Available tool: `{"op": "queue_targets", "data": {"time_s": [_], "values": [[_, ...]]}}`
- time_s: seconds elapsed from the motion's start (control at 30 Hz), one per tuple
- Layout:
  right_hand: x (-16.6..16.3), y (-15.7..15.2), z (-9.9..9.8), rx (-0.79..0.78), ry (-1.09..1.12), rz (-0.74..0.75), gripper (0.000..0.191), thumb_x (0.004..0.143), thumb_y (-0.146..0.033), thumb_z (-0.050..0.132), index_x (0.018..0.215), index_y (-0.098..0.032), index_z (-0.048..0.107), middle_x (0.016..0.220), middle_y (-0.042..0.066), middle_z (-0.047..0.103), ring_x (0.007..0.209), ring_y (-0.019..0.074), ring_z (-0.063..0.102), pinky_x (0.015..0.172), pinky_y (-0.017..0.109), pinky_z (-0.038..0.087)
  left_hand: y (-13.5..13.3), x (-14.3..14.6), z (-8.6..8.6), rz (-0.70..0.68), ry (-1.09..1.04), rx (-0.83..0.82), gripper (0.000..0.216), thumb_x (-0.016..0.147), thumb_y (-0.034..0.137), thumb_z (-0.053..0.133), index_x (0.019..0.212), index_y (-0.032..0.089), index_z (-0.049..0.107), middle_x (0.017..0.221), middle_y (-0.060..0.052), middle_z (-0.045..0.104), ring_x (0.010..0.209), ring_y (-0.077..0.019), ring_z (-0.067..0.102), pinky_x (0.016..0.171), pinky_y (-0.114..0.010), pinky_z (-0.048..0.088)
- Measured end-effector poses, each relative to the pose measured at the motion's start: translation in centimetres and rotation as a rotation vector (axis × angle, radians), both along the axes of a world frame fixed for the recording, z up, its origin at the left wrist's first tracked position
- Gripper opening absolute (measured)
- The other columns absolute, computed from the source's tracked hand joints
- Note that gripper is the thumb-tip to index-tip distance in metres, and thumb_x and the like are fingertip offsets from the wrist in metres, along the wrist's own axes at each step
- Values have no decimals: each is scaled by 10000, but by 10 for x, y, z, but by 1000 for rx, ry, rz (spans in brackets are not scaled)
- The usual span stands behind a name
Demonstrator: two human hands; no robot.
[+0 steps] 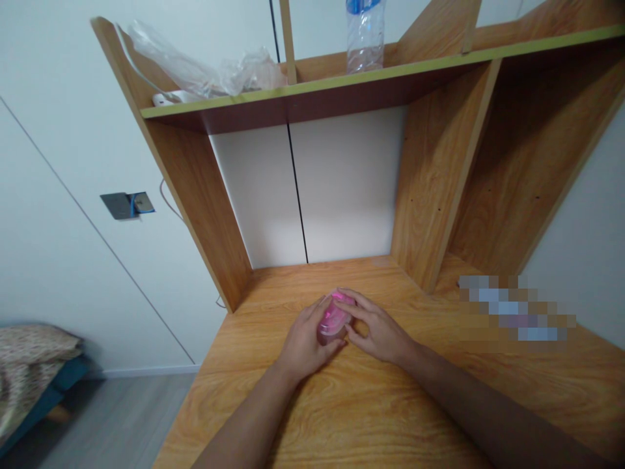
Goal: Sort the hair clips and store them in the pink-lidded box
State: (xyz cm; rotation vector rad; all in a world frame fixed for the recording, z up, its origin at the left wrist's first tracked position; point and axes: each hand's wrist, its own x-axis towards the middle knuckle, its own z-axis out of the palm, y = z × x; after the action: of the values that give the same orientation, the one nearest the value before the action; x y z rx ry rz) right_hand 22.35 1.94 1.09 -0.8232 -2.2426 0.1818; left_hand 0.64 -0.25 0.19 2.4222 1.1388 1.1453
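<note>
A small pink translucent plastic container (pixel 334 319) stands on the wooden desk (pixel 351 404) near its middle. My left hand (pixel 305 342) wraps around the container's left side and base. My right hand (pixel 378 329) rests against its right side, with the fingers curled over the pink top. Both hands hide much of the container, so its full shape is unclear.
A wooden hutch rises behind the desk, with an upright divider (pixel 434 182) to the right. The upper shelf (pixel 312 94) carries a clear plastic bottle (pixel 365 36) and crumpled plastic bags (pixel 205 68). A blurred patch (pixel 515 312) lies at the desk's right. A bed corner (pixel 34 365) shows at lower left.
</note>
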Motion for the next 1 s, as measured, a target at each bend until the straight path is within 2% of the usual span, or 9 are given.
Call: {"op": "queue_targets", "data": {"time_s": [0.13, 0.27, 0.37, 0.5, 0.67, 0.87, 1.0], "values": [[-9, 0, -5, -6, 41, -61, 699, 763, -72, 576, 1431, -262, 497, 1510, 91, 444, 1384, 276, 441, 1148, 478, 402, -3, 4, 1, 34, 31, 6, 861, 757, 339, 764, 1504, 230, 350, 1494, -133, 472, 1338, -321, 482, 1119, -515, 406], [-14, 2, -11, 31, 11, -97, 801, 703, -29, 538, 1473, -227, 437, 1525, 93, 436, 1414, 286, 396, 1173, 514, 361, -4, 8, 1, 59, 28, 21, 866, 743, 310, 759, 1504, 227, 352, 1489, -124, 481, 1323, -318, 497, 1112, -507, 417], [-13, 5, -15, 51, -23, -114, 818, 692, -10, 497, 1483, -200, 422, 1547, 91, 404, 1434, 275, 364, 1185, 512, 346, -4, 10, -1, 59, 17, 18, 861, 736, 291, 752, 1500, 228, 362, 1493, -118, 477, 1321, -318, 499, 1117, -500, 415], [-8, 8, -16, 84, -40, -85, 795, 712, 29, 422, 1472, -207, 443, 1523, 68, 444, 1418, 237, 400, 1176, 488, 375, -4, 10, -2, 50, 23, 17, 882, 723, 326, 766, 1499, 226, 360, 1491, -124, 477, 1321, -323, 497, 1117, -515, 410], [-3, 3, -9, 93, -58, -59, 797, 742, -45, 520, 1508, -213, 379, 1540, 78, 416, 1429, 284, 374, 1168, 524, 372, -3, 10, 2, 7, -40, -21, 829, 715, 242, 752, 1463, 232, 396, 1456, -122, 506, 1314, -310, 498, 1124, -499, 398], [4, -1, 9, 135, -55, -47, 575, 859, -202, 598, 1420, -294, 511, 1426, 56, 564, 1328, 292, 495, 1109, 535, 414, 6, 4, -8, 51, -298, -118, 891, 670, 180, 771, 1437, 192, 317, 1326, -132, 520, 1209, -281, 551, 1067, -467, 446], [10, 2, 16, 150, -21, -28, 504, 862, -356, 675, 1356, -341, 575, 1344, 53, 632, 1279, 318, 530, 1061, 550, 428, 11, 0, -16, -27, -411, -232, 939, 682, 116, 751, 1467, 218, 247, 1284, -118, 538, 1143, -249, 596, 1043, -441, 473]]}}
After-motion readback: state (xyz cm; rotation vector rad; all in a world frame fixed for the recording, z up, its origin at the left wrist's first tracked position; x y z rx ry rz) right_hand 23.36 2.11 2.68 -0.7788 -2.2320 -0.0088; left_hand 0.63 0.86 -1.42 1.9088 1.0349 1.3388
